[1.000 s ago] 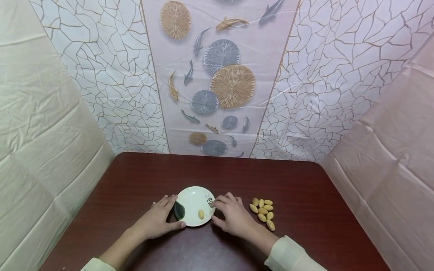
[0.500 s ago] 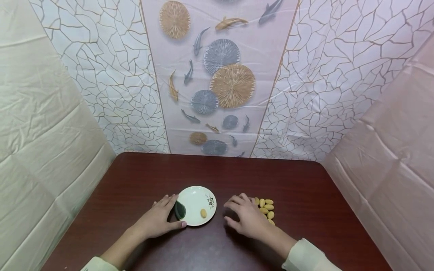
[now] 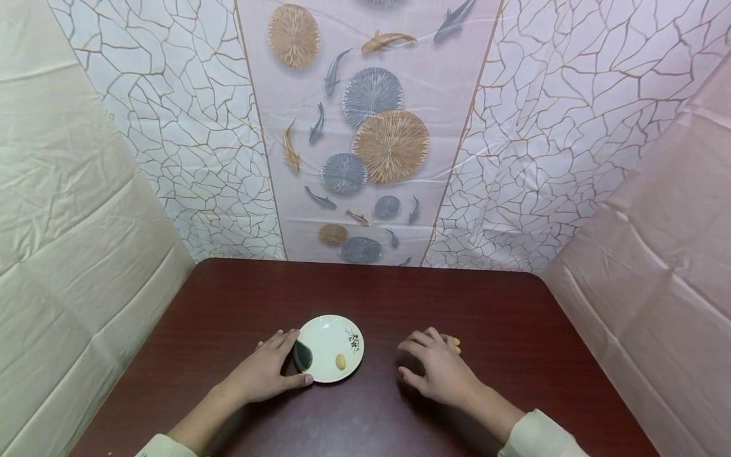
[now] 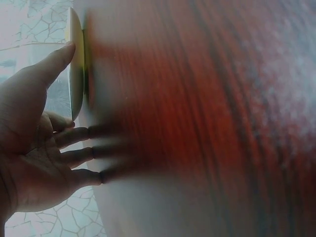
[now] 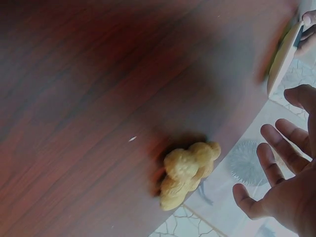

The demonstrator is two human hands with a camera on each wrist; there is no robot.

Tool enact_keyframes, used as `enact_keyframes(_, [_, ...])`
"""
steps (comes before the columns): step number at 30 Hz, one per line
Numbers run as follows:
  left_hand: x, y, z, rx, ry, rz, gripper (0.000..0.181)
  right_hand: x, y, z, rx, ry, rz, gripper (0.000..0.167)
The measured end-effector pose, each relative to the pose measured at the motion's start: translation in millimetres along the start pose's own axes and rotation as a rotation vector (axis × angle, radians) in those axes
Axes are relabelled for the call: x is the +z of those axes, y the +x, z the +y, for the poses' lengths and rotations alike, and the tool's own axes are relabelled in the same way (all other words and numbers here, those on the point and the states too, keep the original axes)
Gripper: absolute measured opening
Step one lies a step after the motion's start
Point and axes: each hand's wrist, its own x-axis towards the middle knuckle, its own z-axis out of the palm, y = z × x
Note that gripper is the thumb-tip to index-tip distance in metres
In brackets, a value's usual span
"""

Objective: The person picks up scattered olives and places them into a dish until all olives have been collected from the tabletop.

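In the head view a small round white plate [image 3: 325, 333] with a dark green patch and a floral print sits on the table. A single oval yellow fruit [image 3: 341, 362], date-like, lies on it near the right side. My left hand [image 3: 264, 371] holds the plate's left rim between thumb and index finger; the left wrist view shows its other fingers stretched toward the table. My right hand [image 3: 436, 368] hovers over the group of similar yellow fruits [image 3: 457, 346], largely covering it. In the right wrist view its fingers are spread, apart from the piled fruits [image 5: 187, 170], holding nothing.
The dark red wooden table [image 3: 365, 292] has rounded far corners. A patterned cloth [image 3: 354, 127] hangs behind it, and pale creased cloths [image 3: 657, 285] stand close along both sides.
My right hand has moved right, from the plate's right edge to above the yellow fruits. The left hand, the plate and the fruit on it stay about where they were.
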Motion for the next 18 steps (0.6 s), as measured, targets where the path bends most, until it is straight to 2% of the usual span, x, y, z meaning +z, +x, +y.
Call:
enact_keyframes(3, [1.2,0.2,-0.2,0.004,-0.003,-0.001,0.113,-1,-4.5,4,0.016,-0.015,0.0,0.036])
enact_keyframes(10, [1.3,-2.8,-0.6,-0.013,-0.02,-0.022,0.113,-5,-14.0,10,0.066,-0.013,-0.054,0.037])
enact_keyframes(18, [0.1,-0.2,-1.5,-0.007,-0.011,-0.024,0.115,-5,-18.1,21,0.095,-0.04,-0.045,0.034])
